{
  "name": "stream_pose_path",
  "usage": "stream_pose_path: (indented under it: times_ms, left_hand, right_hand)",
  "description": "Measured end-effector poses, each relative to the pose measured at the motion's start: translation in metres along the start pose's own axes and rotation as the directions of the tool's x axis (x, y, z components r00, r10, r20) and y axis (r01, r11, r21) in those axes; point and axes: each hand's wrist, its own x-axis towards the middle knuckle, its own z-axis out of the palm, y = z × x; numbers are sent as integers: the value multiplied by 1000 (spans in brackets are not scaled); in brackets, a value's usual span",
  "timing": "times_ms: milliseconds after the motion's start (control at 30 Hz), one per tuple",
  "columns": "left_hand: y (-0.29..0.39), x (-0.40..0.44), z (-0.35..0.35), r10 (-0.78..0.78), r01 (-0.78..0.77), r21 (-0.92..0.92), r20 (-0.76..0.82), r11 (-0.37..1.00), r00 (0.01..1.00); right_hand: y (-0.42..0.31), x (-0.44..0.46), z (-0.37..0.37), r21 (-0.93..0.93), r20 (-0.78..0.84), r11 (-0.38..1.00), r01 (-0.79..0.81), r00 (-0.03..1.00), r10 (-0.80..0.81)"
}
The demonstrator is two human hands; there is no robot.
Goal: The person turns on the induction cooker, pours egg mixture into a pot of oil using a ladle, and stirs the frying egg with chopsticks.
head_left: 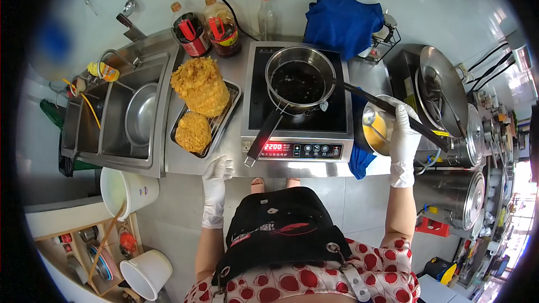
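Observation:
My right hand [402,126], in a white glove, is wrapped around a long black handle [368,94] that runs to the pot [300,104] on the induction cooker [258,78]. Dark liquid shows inside the pot, and a second black handle [265,139] with a metal loop points toward me. Beside the right hand, a bowl of yellow liquid [375,137] holds a ladle [370,118]. My left hand [217,178], also gloved, hangs at the counter edge with loosely bent fingers and nothing visible in it. Just beyond it, two golden crumbly fried pieces [201,87] rest on a racked tray [233,94].
A double sink [115,118] with a metal basin is at the left. Sauce bottles [192,36], a glass bottle [267,17] and a blue cloth [342,25] line the wall. A wok [443,78] and a large steel pot [449,193] stand right. White buckets [129,191] sit lower left.

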Motion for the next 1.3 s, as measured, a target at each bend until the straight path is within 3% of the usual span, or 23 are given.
stream_pose_path:
  times_ms: [167,367,433,500,667,733,767,800,833,900,933,1033,1100,1133,1167,1233,1267,1300]
  left_hand:
    - [-3,5,4,30,-30,4,27,1000,999]
    - [-10,14,1,37,-37,-15,25,999,999]
    - [-10,14,0,59,-59,0,24,998,998]
    - [-7,11,-1,77,-77,23,13,997,997]
    - [-12,11,-3,54,-55,-24,-37,998,998]
    - [-15,13,-6,51,-52,-28,-45,998,998]
    - [-16,13,-7,63,-64,-28,-33,998,997]
    - [-17,13,-8,73,-74,-28,-21,997,997]
    - [-18,14,-9,71,-72,-29,-19,997,997]
    - [-22,15,-9,70,-70,-74,-5,995,998]
    - [-22,15,-8,67,-67,-75,-4,995,998]
    - [-18,12,-6,73,-73,-22,-3,997,997]
    - [-12,7,-4,72,-72,3,-22,997,997]
    - [-12,6,-5,70,-70,2,-20,998,997]
    - [-12,5,-6,68,-67,9,-31,998,997]
    - [-16,7,-8,64,-64,10,-44,998,997]
    - [-20,9,-9,48,-47,16,-50,999,998]
    - [-22,10,-10,32,-31,24,-56,999,998]
  right_hand:
    - [10,-2,9,73,39,993,-96,995,93]
    - [-2,12,14,82,70,997,4,998,-10]
    - [-9,14,13,27,31,998,-50,998,49]
    - [-10,19,10,-103,34,993,55,998,-52]
    - [-14,27,11,-174,34,983,55,998,-50]
    - [-14,34,14,-126,141,988,-87,984,104]
    - [-12,38,17,-127,140,988,-85,985,103]
    - [-9,41,25,-328,316,924,195,945,-87]
    - [-9,46,34,-453,513,755,475,831,-215]
    - [-14,52,65,-254,446,967,-18,885,134]
    - [2,60,76,-219,439,974,-57,886,151]
    - [33,85,96,-277,380,950,144,924,-29]
    - [35,102,87,-303,407,805,510,833,-374]
    - [26,103,77,-363,336,915,178,940,-50]
    - [13,102,70,-367,335,913,179,941,-50]
    - [-9,99,57,-492,325,869,-51,915,238]
    - [-19,97,57,-544,463,838,45,849,254]
    - [-16,94,65,-545,462,837,43,849,257]
